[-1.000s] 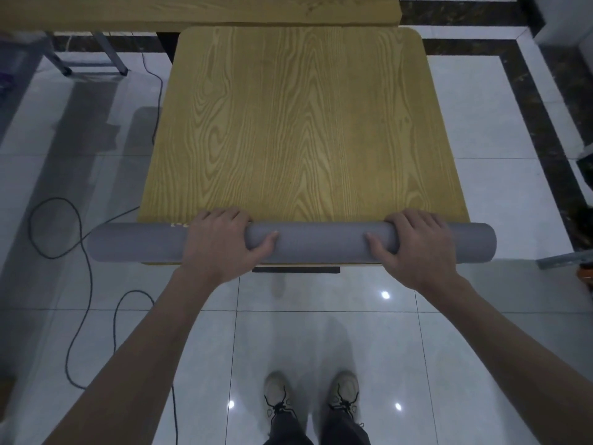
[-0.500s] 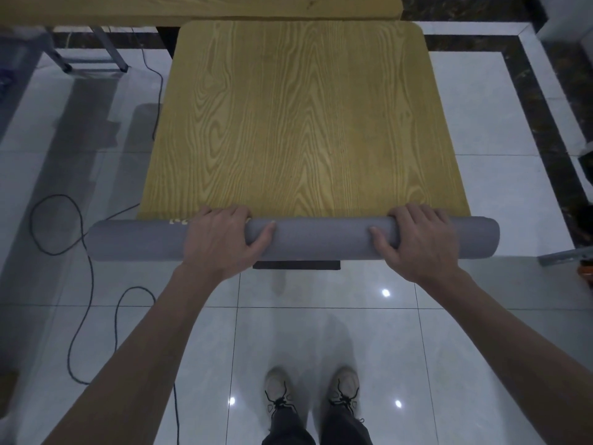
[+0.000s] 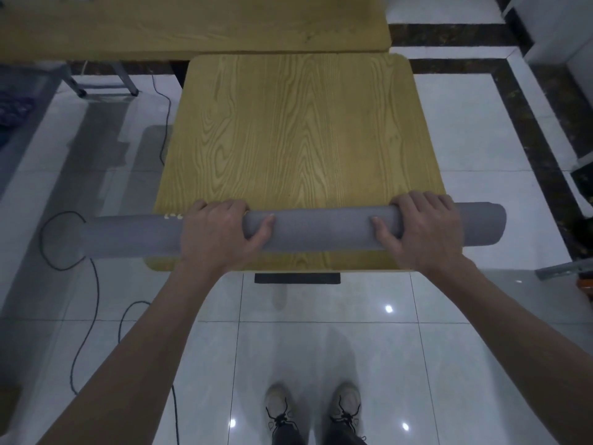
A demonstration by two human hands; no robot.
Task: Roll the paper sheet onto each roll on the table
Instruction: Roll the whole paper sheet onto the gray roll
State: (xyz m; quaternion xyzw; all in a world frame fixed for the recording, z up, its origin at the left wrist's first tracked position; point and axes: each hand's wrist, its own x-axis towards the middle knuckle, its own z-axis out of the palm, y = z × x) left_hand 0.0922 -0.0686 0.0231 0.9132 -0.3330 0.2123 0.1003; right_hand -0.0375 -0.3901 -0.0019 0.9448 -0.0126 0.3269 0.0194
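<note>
The wooden table carried the grey paper roll crosswise along its near edge, with both roll ends overhanging the table sides. The left hand and right hand, well apart, each gripped the roll, fingers curled over its top.

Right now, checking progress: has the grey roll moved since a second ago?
Yes. The grey roll shifted away from the near edge of the table, baring wood there.
</note>
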